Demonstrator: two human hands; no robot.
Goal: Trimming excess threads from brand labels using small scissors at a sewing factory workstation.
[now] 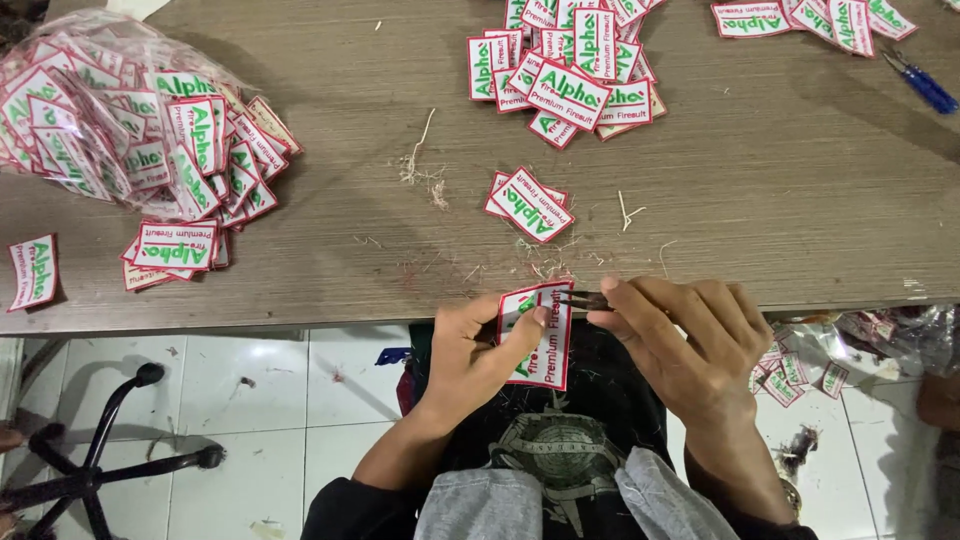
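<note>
Your left hand [478,350] holds one embroidered patch [540,337] upright at the near edge of the surface [760,170], thumb on its face and fingers behind; this grip is closed on the patch. The patch is white with a red border and green and red lettering. Your right hand [680,340] has its grip closed on a small dark pair of thread snips [585,299], whose tip meets the top edge of the patch.

Loose thread trimmings [545,262] lie on the surface just beyond your hands. A small stack of matching patches [527,207] sits near them, and a larger pile [570,75] lies farther away. At the left, a clear plastic bag [95,110] spills more patches. A blue screwdriver [922,85] rests at the far right. A second bag of patches [820,360] lies on the tiled floor [260,390] beside your right hand.
</note>
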